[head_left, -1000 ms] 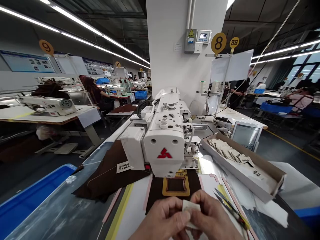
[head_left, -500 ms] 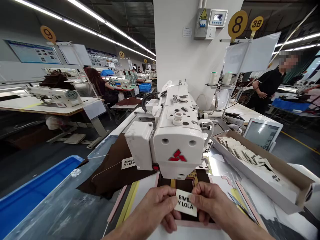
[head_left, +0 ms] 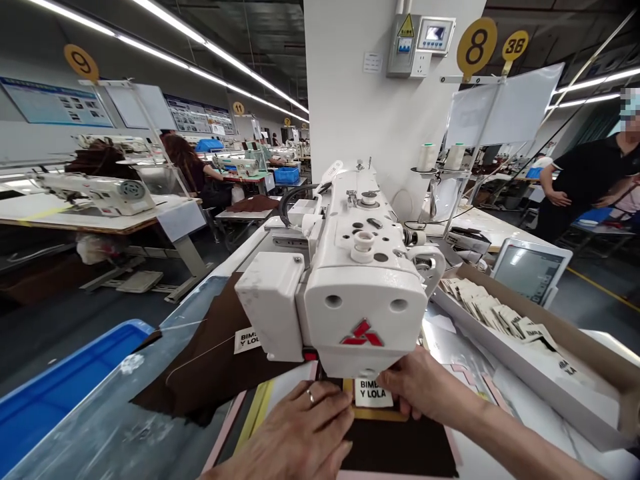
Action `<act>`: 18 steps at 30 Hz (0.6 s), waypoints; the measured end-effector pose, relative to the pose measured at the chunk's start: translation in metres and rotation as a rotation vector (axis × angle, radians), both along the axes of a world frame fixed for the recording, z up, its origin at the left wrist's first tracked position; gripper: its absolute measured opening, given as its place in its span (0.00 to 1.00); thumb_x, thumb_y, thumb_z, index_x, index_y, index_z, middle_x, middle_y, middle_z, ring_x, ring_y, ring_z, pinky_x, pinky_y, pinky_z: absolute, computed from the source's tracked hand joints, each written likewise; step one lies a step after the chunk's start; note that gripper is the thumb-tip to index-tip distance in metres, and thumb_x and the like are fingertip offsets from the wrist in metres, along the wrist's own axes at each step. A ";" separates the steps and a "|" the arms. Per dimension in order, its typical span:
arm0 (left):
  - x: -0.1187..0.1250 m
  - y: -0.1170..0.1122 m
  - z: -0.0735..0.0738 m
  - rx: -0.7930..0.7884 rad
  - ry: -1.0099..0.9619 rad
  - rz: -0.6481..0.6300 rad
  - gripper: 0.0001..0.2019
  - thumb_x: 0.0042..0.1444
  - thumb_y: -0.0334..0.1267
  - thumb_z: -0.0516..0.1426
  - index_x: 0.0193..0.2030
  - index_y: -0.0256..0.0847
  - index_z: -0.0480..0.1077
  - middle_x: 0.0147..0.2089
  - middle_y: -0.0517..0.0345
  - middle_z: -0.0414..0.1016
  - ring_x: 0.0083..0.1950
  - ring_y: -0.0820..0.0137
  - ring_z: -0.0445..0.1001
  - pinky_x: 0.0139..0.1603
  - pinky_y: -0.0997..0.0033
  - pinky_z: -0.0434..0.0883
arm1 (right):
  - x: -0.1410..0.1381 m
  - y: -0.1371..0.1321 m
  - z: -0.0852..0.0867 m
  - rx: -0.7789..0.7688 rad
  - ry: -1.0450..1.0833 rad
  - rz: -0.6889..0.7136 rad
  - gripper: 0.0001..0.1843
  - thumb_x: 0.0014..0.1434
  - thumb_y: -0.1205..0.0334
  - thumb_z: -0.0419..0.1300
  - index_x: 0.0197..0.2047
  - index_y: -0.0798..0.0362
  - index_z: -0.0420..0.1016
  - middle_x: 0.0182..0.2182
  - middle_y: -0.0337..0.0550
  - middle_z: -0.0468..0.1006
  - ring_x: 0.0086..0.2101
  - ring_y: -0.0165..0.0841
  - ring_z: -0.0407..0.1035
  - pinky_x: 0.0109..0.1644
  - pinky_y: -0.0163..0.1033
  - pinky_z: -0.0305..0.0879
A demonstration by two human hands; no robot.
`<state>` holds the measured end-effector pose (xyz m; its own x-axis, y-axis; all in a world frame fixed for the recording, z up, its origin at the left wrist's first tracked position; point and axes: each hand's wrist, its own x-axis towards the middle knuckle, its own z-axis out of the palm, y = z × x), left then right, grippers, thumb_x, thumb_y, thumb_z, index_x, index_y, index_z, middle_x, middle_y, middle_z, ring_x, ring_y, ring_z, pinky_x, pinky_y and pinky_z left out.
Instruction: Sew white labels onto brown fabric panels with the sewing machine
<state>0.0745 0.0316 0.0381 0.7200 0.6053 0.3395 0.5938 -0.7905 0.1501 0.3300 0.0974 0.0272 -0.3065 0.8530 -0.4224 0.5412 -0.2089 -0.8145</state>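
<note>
A white fabric label point(head_left: 373, 396) with black lettering lies on dark brown fabric point(head_left: 400, 448), inside a yellow frame point(head_left: 380, 415) under the sewing machine head point(head_left: 365, 320). My left hand point(head_left: 305, 430) rests flat and open, its fingertips on the fabric by the label's left edge. On the other side, my right hand point(head_left: 425, 387) pinches at the label's upper right edge, its fingers partly tucked behind the machine head. The needle area is hidden by the head.
An open cardboard box point(head_left: 545, 347) of similar labels stands right, with a tablet-like screen point(head_left: 533, 270) behind it. Brown fabric point(head_left: 200, 360) bearing a sewn label hangs left, near a blue bin point(head_left: 75, 367). A person in black point(head_left: 590, 180) stands far right.
The label has gone from between both hands down into the yellow frame under the machine head. My left hand has let go and flattened. My right hand has reached forward.
</note>
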 end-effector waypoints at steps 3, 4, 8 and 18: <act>0.004 0.004 0.001 -0.088 0.088 0.006 0.19 0.69 0.36 0.63 0.65 0.42 0.74 0.66 0.55 0.79 0.63 0.58 0.79 0.68 0.63 0.73 | 0.000 -0.002 0.000 0.028 -0.025 0.009 0.02 0.61 0.65 0.59 0.35 0.51 0.71 0.21 0.31 0.69 0.17 0.26 0.66 0.17 0.29 0.61; 0.006 0.005 0.002 -0.116 0.116 0.001 0.22 0.67 0.35 0.65 0.66 0.41 0.74 0.67 0.53 0.78 0.64 0.56 0.78 0.69 0.61 0.72 | 0.000 -0.003 -0.001 0.040 -0.028 0.012 0.02 0.62 0.64 0.59 0.35 0.51 0.71 0.21 0.31 0.69 0.17 0.26 0.65 0.17 0.29 0.60; 0.013 0.011 0.002 -0.182 0.179 -0.028 0.26 0.63 0.35 0.69 0.66 0.36 0.73 0.68 0.47 0.76 0.66 0.51 0.77 0.72 0.52 0.69 | 0.000 -0.006 -0.002 0.081 -0.025 0.018 0.04 0.63 0.62 0.58 0.36 0.50 0.71 0.22 0.32 0.69 0.19 0.28 0.66 0.19 0.31 0.61; 0.020 0.014 0.002 -0.225 0.169 0.053 0.26 0.62 0.41 0.72 0.65 0.39 0.75 0.65 0.49 0.79 0.64 0.49 0.78 0.71 0.50 0.68 | -0.003 -0.009 0.002 0.266 -0.026 0.033 0.05 0.63 0.65 0.58 0.37 0.50 0.74 0.26 0.37 0.72 0.26 0.33 0.67 0.29 0.37 0.60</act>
